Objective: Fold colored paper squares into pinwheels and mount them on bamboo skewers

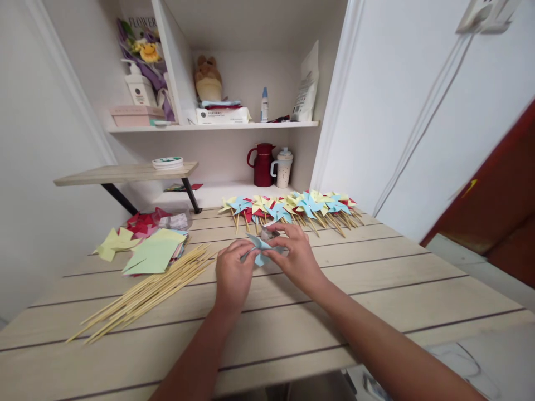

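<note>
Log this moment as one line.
left hand: pinching blue paper; right hand: same paper; sticks: left of hands; pinwheels: beyond hands

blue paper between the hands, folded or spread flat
Partly folded: the blue paper bends upward, not lying flat, where the left hand and right hand pinch it.

Home: plush toy (208,83), red jug (263,167), bouquet (149,52).

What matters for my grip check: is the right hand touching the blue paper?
Touching: the head view shows the right hand pinching the blue paper.
</note>
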A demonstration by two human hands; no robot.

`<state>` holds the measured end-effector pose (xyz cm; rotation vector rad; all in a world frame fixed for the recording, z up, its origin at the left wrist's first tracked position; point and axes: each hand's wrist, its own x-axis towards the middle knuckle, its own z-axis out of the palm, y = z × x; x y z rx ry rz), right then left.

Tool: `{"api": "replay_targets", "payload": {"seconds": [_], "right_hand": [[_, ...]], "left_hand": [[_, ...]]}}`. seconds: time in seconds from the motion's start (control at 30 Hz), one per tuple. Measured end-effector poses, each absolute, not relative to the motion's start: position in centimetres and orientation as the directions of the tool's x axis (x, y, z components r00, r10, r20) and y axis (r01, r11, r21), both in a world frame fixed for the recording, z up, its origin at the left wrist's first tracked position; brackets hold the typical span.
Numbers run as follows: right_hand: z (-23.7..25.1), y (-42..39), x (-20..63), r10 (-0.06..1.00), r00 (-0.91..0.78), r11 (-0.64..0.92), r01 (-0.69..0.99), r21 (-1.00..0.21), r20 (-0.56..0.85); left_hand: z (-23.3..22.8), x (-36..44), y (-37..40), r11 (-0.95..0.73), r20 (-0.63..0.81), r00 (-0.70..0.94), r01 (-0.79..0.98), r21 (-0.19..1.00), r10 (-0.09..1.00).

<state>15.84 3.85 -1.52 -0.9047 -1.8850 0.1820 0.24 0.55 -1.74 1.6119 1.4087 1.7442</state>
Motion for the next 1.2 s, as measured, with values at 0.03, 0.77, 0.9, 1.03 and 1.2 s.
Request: {"api": "replay_targets", "payload": {"seconds": [0.03,0.77,0.9,1.03,1.2], "right_hand": [[-1.5,3.9,15.8,0.659,-0.225,0.710,0.500,-0.496,0.718],[-0.9,4.1,15.4,0.987,-0.074,0.123,-0.210,-0.970,0.141],[-0.7,3.9,15.3,0.982,-0.062,0.163,-0.215,-0.963,0.180],[-1.0,3.7,15.1,0.974,-0.112,0.173,-0.191,-0.966,0.197],[-1.4,3.8,14.8,0.967,-0.137,0.193,-0.156,-0.969,0.215]], "left_hand": [[-1.7,0.3,0.5,-0.427,0.517,-0.274,0.327,0.843,0.811],[-1.3,0.0,0.7,-0.156,0.027,-0.361,-0.333,0.930,0.932],[-0.9,0.5,0.3,-0.050,0.031,-0.053,-0.401,0.915,0.998],[-0.8,0.9,0.1,-0.078,0.058,-0.062,-0.416,0.906,0.996],[-1.0,0.8,0.0,-0.040,0.010,-0.078,-0.395,0.918,0.997]]}}
